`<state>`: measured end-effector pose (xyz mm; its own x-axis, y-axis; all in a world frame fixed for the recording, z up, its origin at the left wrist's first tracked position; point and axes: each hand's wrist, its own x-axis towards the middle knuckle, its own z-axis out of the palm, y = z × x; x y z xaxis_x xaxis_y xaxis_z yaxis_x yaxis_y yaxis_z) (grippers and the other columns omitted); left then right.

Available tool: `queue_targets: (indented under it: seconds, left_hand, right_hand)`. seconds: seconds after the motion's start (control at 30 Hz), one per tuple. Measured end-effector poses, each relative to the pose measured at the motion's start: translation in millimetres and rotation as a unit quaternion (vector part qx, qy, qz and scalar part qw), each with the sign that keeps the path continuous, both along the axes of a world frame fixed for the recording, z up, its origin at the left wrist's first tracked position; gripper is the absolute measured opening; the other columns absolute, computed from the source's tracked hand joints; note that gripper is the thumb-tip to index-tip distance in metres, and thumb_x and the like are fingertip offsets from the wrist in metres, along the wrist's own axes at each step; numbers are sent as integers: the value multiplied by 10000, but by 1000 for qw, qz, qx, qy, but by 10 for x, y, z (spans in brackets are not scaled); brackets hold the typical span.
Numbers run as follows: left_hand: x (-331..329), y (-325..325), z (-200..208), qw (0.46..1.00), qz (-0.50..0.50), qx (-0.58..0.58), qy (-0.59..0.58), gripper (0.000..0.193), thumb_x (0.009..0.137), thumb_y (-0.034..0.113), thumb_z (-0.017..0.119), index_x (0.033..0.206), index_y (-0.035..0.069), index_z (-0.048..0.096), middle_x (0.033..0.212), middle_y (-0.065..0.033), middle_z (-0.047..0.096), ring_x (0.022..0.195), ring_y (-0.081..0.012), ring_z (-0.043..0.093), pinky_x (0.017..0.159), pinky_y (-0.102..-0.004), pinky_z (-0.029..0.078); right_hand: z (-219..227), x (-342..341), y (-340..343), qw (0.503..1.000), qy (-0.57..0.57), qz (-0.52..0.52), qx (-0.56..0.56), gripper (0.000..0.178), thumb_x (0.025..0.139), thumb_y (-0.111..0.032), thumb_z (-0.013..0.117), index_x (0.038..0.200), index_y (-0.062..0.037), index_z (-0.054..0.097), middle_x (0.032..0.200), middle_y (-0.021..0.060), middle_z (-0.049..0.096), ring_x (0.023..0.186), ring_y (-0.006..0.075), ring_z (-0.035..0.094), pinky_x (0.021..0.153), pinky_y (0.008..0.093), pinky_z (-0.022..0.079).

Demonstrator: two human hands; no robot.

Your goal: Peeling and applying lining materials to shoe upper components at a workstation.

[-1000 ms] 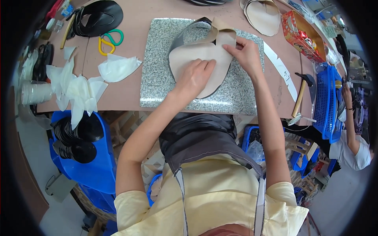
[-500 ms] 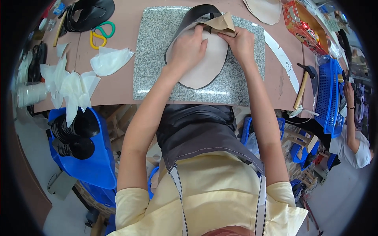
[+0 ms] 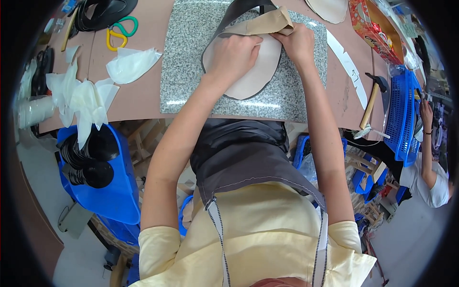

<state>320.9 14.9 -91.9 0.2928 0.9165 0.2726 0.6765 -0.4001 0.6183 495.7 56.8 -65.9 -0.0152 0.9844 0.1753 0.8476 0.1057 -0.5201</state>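
Pinkish-brown and wide, the surface point(image 3: 143, 103) is stretching across the view. Nearest, a dark apron point(image 3: 244, 153) is covering the person's lap, and at the left a blue tub point(image 3: 119, 193) is holding stacked black rounded pieces point(image 3: 99, 174). Beyond the lap, a speckled grey slab point(image 3: 186, 71) is carrying a beige lining panel point(image 3: 253, 79), which is lying over a black piece point(image 3: 239, 12). The left hand point(image 3: 234, 57) is resting on the panel, its fingers curling against a folded tan flap point(image 3: 263, 23); whether they are gripping it cannot be told. The right hand point(image 3: 299, 45) is pinching the flap's right end between thumb and fingers, the panel lying under the left hand and just left of the right. Right of the slab, a white notched template point(image 3: 349, 64) and a hammer point(image 3: 370, 105) are lying; left, whitish sheets point(image 3: 134, 65) are spreading. Farther off, yellow-and-green-handled scissors point(image 3: 116, 39) and a red box point(image 3: 373, 31) are sitting. At the far right, a co-worker's hand point(image 3: 426, 112) is showing near a blue basket point(image 3: 399, 110).
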Motion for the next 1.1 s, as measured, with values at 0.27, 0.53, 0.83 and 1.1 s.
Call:
queue_targets:
  seconds: [0.27, 0.53, 0.83, 1.1]
  left_hand:
    - [201, -59, -124, 962, -22, 213, 167, 398, 864, 203, 644, 1176, -43, 605, 1202, -191, 604, 1118, -327, 569, 956, -386, 461]
    - [424, -211, 345, 962, -56, 93, 249, 408, 842, 170, 590, 1142, -106, 593, 1218, -284, 564, 1225, -394, 484, 1126, -475, 289]
    - [290, -632, 227, 913, 29, 177, 366, 402, 855, 192, 520, 1141, -70, 627, 1135, -251, 628, 1099, -378, 573, 1067, -492, 343]
    - [-569, -812, 1087, 832, -496, -150, -198, 323, 873, 94, 639, 1145, -77, 612, 1214, -179, 636, 1144, -273, 605, 922, -384, 493]
  right_hand:
    - [48, -32, 24, 996, -78, 20, 47, 240, 743, -269, 794, 877, -75, 752, 802, 162, 708, 726, 340, 688, 694, 405, 546]
    - [651, -348, 99, 942, -209, 205, 167, 246, 748, -202, 718, 915, -22, 696, 836, 163, 698, 820, 333, 685, 725, 443, 536]
    - [615, -203, 342, 924, -152, 347, 47, 194, 732, -59, 641, 916, -19, 687, 861, 199, 681, 864, 385, 660, 745, 446, 529]
    - [159, 210, -117, 986, 91, 138, 7, 226, 770, -16, 622, 992, 13, 655, 896, 215, 681, 872, 376, 672, 748, 374, 519]
